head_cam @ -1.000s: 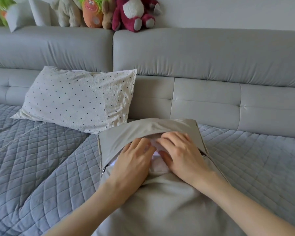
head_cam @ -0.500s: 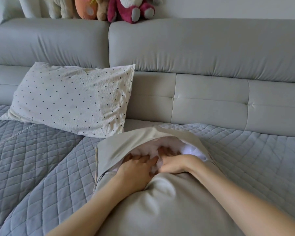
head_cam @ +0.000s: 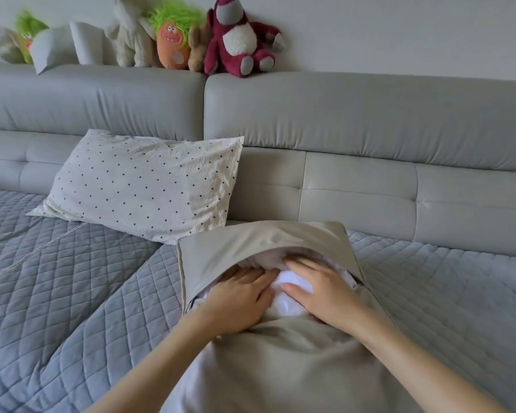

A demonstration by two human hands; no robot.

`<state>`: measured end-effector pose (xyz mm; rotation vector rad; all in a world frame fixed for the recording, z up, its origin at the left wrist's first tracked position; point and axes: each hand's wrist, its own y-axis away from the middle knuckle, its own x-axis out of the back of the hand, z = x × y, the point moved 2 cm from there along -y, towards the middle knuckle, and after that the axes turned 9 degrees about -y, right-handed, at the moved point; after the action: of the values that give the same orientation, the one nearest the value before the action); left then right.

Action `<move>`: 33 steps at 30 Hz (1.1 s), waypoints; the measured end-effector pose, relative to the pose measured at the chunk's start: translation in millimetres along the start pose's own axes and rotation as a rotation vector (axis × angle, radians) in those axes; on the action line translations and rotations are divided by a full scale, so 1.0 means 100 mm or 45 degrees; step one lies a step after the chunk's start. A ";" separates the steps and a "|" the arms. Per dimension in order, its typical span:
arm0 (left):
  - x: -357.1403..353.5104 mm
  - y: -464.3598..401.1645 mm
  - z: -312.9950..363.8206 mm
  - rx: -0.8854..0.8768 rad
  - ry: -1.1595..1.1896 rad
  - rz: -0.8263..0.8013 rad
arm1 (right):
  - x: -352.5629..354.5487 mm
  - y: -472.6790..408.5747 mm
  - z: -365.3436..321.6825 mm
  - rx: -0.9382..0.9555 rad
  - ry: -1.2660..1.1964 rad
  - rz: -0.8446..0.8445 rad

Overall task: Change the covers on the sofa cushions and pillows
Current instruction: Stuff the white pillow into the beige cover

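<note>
We list: left hand (head_cam: 239, 299) and right hand (head_cam: 325, 293), ungloved; both forearms unsleeved; no rings or watch seen.

A home living room: a long grey padded sofa (head_cam: 355, 120) against a plain pale wall, its seat draped in a quilted blue-grey throw (head_cam: 57, 278), a polka-dot pillow (head_cam: 143, 183) propped on it, soft toys (head_cam: 239, 40) lined along the backrest
</note>
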<state>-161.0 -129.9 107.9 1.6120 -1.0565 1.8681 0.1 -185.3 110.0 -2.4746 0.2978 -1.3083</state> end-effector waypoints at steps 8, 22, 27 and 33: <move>0.38 0.31 0.03 -0.165 0.160 0.115 | 0.36 0.29 -0.27 0.069 0.189 -0.280; -0.14 0.22 0.13 -0.202 0.066 -0.467 | -0.09 0.23 -0.06 -0.483 0.037 -1.159; -0.09 0.28 -0.03 -0.094 0.334 -0.211 | 0.03 0.19 -0.04 -0.449 -0.235 -0.949; 0.18 0.31 -0.29 -0.158 0.475 0.235 | 0.61 0.24 0.11 0.014 -0.134 -0.173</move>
<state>-206.3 -128.6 116.2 1.0711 -1.1552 2.0720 42.7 -225.5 141.3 -2.5825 0.0989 -1.2215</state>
